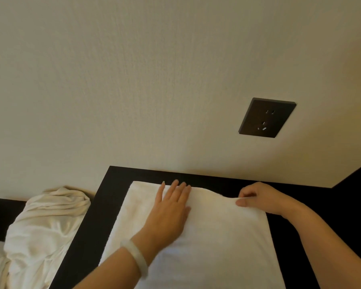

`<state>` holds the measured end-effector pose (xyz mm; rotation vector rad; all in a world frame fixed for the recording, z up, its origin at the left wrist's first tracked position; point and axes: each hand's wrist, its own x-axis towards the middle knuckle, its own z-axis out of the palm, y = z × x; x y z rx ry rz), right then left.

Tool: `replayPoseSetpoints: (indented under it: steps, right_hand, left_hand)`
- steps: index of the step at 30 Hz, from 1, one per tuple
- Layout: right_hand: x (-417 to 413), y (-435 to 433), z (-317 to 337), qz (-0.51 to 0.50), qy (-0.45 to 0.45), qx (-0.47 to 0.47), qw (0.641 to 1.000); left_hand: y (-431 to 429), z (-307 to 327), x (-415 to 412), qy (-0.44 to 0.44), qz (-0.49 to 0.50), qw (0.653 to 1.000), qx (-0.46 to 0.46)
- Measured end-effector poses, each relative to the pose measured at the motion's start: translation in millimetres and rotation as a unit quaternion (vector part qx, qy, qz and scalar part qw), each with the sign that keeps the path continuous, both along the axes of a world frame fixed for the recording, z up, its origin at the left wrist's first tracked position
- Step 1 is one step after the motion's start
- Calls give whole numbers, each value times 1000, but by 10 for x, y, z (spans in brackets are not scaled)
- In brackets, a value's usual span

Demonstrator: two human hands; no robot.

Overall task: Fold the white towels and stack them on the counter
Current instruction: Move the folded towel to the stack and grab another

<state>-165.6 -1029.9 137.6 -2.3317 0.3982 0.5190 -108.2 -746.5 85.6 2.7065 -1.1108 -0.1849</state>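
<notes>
A white towel (223, 243) lies spread on the dark counter (113, 184), its far edge close to the wall. My left hand (171, 207) lies flat on the towel near that far edge, fingers straight, a pale bangle on the wrist. My right hand (256, 197) pinches the towel's far right edge between thumb and curled fingers, lifting it slightly off the counter. The towel's near end runs out of view at the bottom.
A crumpled cream cloth heap (44, 228) lies left of the counter, lower down. A dark wall socket (267, 117) sits on the beige wall above the counter's right part. The counter's bare dark surface (331, 205) continues to the right.
</notes>
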Motion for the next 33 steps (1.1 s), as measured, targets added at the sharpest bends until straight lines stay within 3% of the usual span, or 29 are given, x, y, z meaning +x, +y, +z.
replayPoseSetpoints:
  steps: [3,7,10,17,23,28,33]
  right_hand:
    - [64,-47,-18,-20,37,-17,999]
    - [94,-87,-42,-24,29,-12,999]
    - [32,-77,-39,-55,11,35,998]
    - [-87,-129,-80,-103,-8,92,990]
    - [-51,-96,-181,-157,-34,44,986]
    - [-83,-2,-313,-215,-106,31,970]
    - [-110,36,-378,-222,-157,44,961]
  left_hand:
    - [-130,161,302,-4,0,1000,20]
    - [-216,293,569,118,-27,993,2]
    - [-256,357,663,148,-55,988,4]
    - [-273,414,872,204,-69,971,106]
    - [-187,490,990,182,-92,959,198]
    - [-93,333,974,155,-63,973,159]
    - [-23,190,869,34,-55,994,92]
